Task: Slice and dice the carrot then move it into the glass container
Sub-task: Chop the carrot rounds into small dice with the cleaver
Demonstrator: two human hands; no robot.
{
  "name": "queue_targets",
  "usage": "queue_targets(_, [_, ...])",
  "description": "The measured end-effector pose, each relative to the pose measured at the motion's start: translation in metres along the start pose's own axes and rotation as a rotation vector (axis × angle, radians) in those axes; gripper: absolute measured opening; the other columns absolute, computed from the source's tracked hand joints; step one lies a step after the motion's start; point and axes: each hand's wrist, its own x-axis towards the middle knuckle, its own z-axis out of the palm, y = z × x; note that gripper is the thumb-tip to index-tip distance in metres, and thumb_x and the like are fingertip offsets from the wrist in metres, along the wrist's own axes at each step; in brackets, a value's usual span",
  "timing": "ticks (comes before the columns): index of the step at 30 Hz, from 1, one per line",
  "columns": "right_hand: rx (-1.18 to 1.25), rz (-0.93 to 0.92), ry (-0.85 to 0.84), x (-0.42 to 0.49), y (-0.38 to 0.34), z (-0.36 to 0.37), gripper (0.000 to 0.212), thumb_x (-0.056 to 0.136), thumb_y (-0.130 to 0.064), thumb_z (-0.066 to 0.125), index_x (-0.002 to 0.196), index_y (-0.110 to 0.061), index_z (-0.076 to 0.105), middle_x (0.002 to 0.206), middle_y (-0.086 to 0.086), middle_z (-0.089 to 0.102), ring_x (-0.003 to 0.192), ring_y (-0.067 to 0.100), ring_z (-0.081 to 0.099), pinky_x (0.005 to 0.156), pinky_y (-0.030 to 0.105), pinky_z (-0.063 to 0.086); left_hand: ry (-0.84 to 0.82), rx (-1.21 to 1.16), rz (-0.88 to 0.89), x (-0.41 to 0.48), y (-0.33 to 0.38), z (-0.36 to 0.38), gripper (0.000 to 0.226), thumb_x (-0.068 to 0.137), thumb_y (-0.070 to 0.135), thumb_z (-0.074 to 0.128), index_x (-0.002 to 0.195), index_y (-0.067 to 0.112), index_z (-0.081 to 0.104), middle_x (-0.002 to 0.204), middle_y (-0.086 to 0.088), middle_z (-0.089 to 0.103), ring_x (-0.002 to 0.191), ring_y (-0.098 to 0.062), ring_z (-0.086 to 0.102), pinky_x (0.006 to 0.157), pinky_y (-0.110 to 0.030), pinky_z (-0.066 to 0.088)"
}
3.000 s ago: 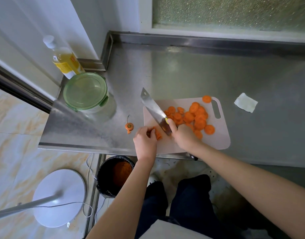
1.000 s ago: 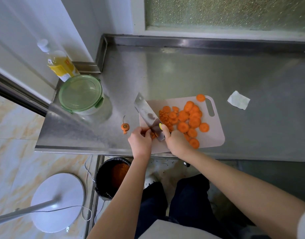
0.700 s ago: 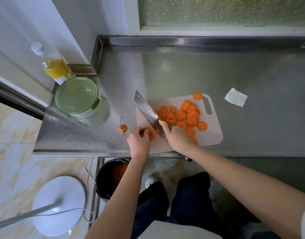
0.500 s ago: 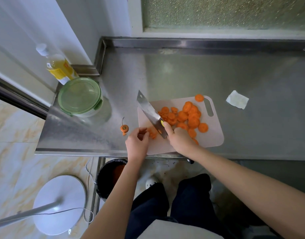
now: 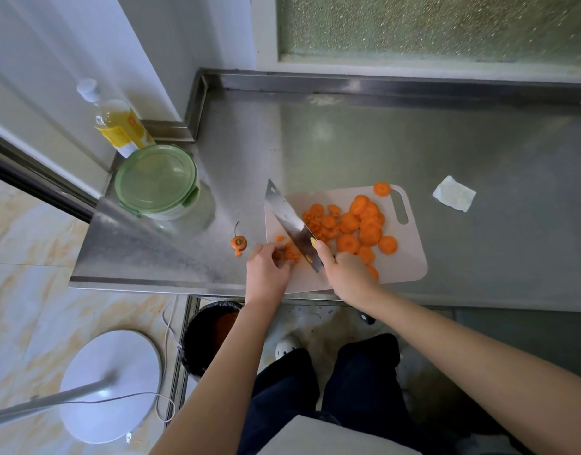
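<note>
Several orange carrot slices (image 5: pixel 358 224) lie piled on a pale pink cutting board (image 5: pixel 410 261). My right hand (image 5: pixel 348 274) grips a cleaver (image 5: pixel 290 221) by its handle, forefinger along the blade, the blade slanting across the board's left part. My left hand (image 5: pixel 266 274) curls its fingers over small cut carrot pieces (image 5: pixel 290 252) just left of the blade. The glass container (image 5: pixel 161 188), closed with a green lid, stands at the counter's left. A cut-off carrot top (image 5: pixel 238 243) lies on the steel between board and container.
A yellow-labelled bottle (image 5: pixel 118 124) stands behind the container. A white folded tissue (image 5: pixel 453 193) lies right of the board. Below the steel counter's front edge (image 5: pixel 134 282) sit a black bin (image 5: pixel 210 339) and a white round fan base (image 5: pixel 110 385).
The cleaver stays over the board's left part, tilting between cuts. My left hand stays on the small pieces beside the blade. The camera shifted slightly.
</note>
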Motion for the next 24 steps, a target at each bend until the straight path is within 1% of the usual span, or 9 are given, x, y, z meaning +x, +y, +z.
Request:
queue_targets(3, [-0.002, -0.001, 0.000, -0.002, -0.001, -0.001, 0.068, 0.099, -0.056, 0.020, 0.053, -0.010, 0.038, 0.053, 0.004, 0.045, 0.050, 0.014, 0.044, 0.045, 0.022, 0.028, -0.001, -0.049, -0.014, 0.000, 0.000, 0.000, 0.027, 0.076, 0.000, 0.069, 0.101, 0.010, 0.068, 0.089, -0.002, 0.064, 0.072, 0.002, 0.055, 0.073, -0.005, 0.044])
queue_targets(6, [0.028, -0.001, -0.006, -0.002, -0.002, 0.001, 0.068, 0.099, -0.055, 0.021, 0.050, -0.010, 0.037, 0.053, 0.005, 0.045, 0.054, 0.017, 0.044, 0.047, 0.022, 0.028, -0.006, -0.048, -0.023, -0.001, 0.000, -0.002, 0.025, 0.079, 0.000, 0.066, 0.101, 0.012, 0.069, 0.089, 0.001, 0.067, 0.074, -0.003, 0.058, 0.072, -0.003, 0.041])
queue_targets(11, [0.078, -0.020, -0.011, -0.001, -0.002, 0.010, 0.070, 0.099, -0.054, 0.021, 0.049, -0.009, 0.039, 0.054, 0.007, 0.048, 0.064, 0.026, 0.052, 0.064, 0.032, 0.041, -0.027, 0.060, 0.013, -0.001, 0.000, -0.003, 0.019, 0.083, 0.001, 0.062, 0.098, 0.008, 0.069, 0.090, -0.005, 0.066, 0.082, -0.019, 0.059, 0.076, -0.018, 0.041])
queue_targets(14, [0.074, -0.021, -0.028, -0.003, -0.008, 0.010, 0.070, 0.099, -0.054, 0.019, 0.049, -0.009, 0.038, 0.052, 0.007, 0.047, 0.062, 0.026, 0.052, 0.068, 0.038, 0.045, -0.017, 0.146, 0.037, -0.002, 0.001, -0.002, 0.015, 0.084, 0.001, 0.059, 0.096, 0.004, 0.068, 0.089, -0.009, 0.061, 0.080, -0.022, 0.054, 0.068, -0.020, 0.034])
queue_targets(17, [0.058, -0.020, -0.029, -0.003, -0.011, 0.010, 0.069, 0.100, -0.053, 0.019, 0.051, -0.008, 0.038, 0.053, 0.007, 0.046, 0.061, 0.027, 0.051, 0.067, 0.037, 0.043, -0.006, 0.174, 0.037, -0.001, 0.002, -0.001, 0.010, 0.083, -0.001, 0.059, 0.087, 0.001, 0.068, 0.084, -0.012, 0.059, 0.075, -0.025, 0.052, 0.063, -0.024, 0.032])
queue_targets(19, [0.053, -0.029, -0.027, -0.006, -0.012, 0.008, 0.067, 0.099, -0.053, 0.019, 0.064, -0.004, 0.048, 0.064, 0.010, 0.051, 0.072, 0.029, 0.056, 0.072, 0.038, 0.045, -0.005, 0.177, 0.043, 0.000, 0.002, 0.000, 0.010, 0.082, -0.003, 0.058, 0.083, 0.000, 0.068, 0.081, -0.013, 0.059, 0.071, -0.022, 0.049, 0.063, -0.026, 0.035])
queue_targets(21, [0.059, -0.038, -0.056, -0.010, -0.015, 0.007, 0.067, 0.098, -0.054, 0.019, 0.092, 0.001, 0.057, 0.079, 0.014, 0.051, 0.083, 0.033, 0.057, 0.078, 0.042, 0.045, 0.001, 0.168, 0.047, 0.001, 0.001, 0.001, 0.011, 0.080, -0.005, 0.058, 0.081, -0.001, 0.069, 0.080, -0.013, 0.060, 0.070, -0.020, 0.047, 0.062, -0.023, 0.034])
queue_targets(22, [0.056, -0.042, -0.073, -0.012, -0.018, 0.007, 0.068, 0.098, -0.054, 0.019, 0.102, 0.003, 0.057, 0.079, 0.013, 0.050, 0.083, 0.033, 0.055, 0.078, 0.042, 0.043, 0.006, 0.159, 0.052, 0.001, 0.001, 0.001, 0.012, 0.080, -0.006, 0.058, 0.080, -0.001, 0.069, 0.080, -0.013, 0.061, 0.069, -0.019, 0.047, 0.061, -0.020, 0.031])
queue_targets(24, [0.021, -0.027, -0.108, -0.014, -0.021, 0.006, 0.070, 0.099, -0.053, 0.019, 0.106, 0.006, 0.056, 0.071, 0.009, 0.045, 0.078, 0.028, 0.049, 0.074, 0.038, 0.040, 0.011, 0.141, 0.054, 0.000, 0.001, 0.001, 0.013, 0.079, -0.007, 0.059, 0.079, -0.001, 0.070, 0.080, -0.013, 0.062, 0.069, -0.017, 0.047, 0.060, -0.016, 0.028])
